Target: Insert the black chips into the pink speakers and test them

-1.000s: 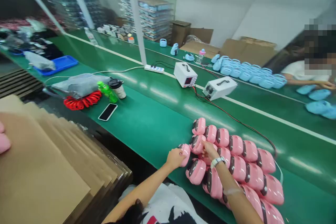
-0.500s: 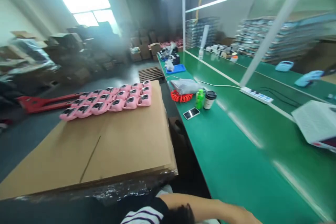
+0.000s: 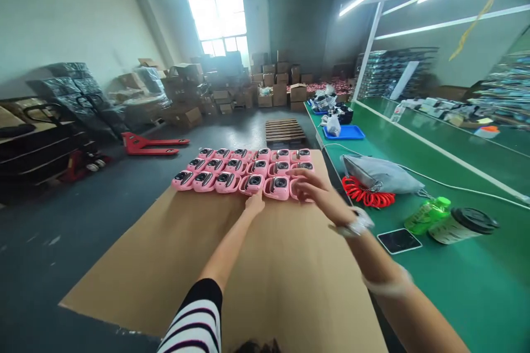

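At mid-frame both hands set pink cameras (image 3: 248, 168) into rows on the cardboard (image 3: 232, 265), left hand (image 3: 254, 202) closed on one at the front row, right hand (image 3: 310, 187) spread half-open over the row's end; each unit should sit square, touching its neighbour.

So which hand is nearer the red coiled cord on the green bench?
Right. The right hand rests on the pink devices just left of the red coiled cord; the left hand sits farther left on the cardboard.
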The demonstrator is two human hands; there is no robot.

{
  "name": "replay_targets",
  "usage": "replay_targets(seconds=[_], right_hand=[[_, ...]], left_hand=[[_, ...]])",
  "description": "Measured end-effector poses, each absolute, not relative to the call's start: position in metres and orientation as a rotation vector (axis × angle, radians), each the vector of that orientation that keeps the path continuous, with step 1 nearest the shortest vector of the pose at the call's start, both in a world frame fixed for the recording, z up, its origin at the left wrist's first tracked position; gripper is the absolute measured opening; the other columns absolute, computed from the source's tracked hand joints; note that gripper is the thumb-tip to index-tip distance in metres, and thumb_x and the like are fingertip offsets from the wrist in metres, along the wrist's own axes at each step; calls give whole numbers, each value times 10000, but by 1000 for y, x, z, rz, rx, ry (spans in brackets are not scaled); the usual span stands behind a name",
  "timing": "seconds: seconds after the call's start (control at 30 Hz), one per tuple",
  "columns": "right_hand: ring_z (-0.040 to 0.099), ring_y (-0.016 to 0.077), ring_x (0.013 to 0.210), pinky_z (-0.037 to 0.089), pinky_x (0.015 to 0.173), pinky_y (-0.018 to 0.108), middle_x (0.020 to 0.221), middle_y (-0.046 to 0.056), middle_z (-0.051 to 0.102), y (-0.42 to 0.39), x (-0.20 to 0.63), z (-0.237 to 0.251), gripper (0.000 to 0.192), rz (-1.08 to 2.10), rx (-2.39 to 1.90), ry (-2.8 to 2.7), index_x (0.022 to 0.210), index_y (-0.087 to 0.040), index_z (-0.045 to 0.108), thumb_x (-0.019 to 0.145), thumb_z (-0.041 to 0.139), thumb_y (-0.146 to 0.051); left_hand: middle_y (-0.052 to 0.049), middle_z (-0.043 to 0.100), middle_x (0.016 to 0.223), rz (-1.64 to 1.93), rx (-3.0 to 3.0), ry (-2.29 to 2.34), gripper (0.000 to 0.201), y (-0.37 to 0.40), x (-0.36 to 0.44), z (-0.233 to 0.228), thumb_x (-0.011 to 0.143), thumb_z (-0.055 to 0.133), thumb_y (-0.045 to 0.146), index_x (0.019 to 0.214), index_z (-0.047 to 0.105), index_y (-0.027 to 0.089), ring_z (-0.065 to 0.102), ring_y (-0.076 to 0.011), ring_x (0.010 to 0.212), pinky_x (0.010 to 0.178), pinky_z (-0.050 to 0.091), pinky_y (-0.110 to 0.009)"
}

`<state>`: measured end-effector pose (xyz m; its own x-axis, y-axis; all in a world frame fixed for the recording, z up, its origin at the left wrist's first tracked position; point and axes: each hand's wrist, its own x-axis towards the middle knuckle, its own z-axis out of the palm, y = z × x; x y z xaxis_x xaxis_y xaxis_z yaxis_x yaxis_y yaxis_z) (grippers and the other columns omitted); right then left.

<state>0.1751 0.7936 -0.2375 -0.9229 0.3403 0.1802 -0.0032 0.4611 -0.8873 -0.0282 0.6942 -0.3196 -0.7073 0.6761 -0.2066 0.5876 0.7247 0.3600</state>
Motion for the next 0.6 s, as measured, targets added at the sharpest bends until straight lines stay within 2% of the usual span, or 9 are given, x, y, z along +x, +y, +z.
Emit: replay_targets(seconds=[0.13, 0.27, 0.37, 0.47, 0.6], right_hand=[[636, 206, 963, 547, 828, 392, 1130, 105, 627, 792, 103, -267, 290, 1060, -953, -2674, 1160, -128, 599, 932, 598, -308], [630, 222, 1015, 541, 866, 424, 1182, 109, 613, 785, 99, -312, 331, 778, -1292, -2813, 1199, -127, 583, 927, 608, -314], [622, 230, 1042, 533, 886, 436, 1202, 112, 607, 788, 125, -332, 333, 668, -1320, -2890, 1203, -128, 583, 928, 606, -315], [628, 220, 1021, 543, 864, 422, 1192, 103, 612, 796, 176, -339, 318, 690, -1246, -2925, 1200, -143, 586, 932, 601, -313], [642, 205, 971, 558, 825, 394, 1152, 79, 628, 791, 285, -338, 291, 812, -1158, -2819, 1178, -153, 596, 941, 586, -321]], left_hand=[[-107, 583, 1238, 227, 1078, 2650, 394, 692, -48, -346, 923, 577, 316, 1282, 521, 166, 610, -231, 1063, 906, 532, -454], [-113, 562, 1270, 142, 1188, 2707, 402, 692, -41, -366, 925, 573, 309, 1298, 509, 172, 614, -223, 1039, 869, 549, -431], [-113, 541, 1306, 103, 1290, 2777, 345, 696, -25, -367, 921, 574, 305, 1231, 556, 156, 571, -244, 1127, 930, 509, -461], [-99, 567, 1283, 64, 1473, 2782, 281, 699, 12, -360, 910, 577, 299, 1156, 628, 172, 506, -260, 1218, 1013, 430, -456], [-155, 647, 1142, -6, 1673, 2730, 310, 697, 96, -346, 901, 532, 321, 1112, 699, 167, 550, -316, 1144, 952, 430, -418]])
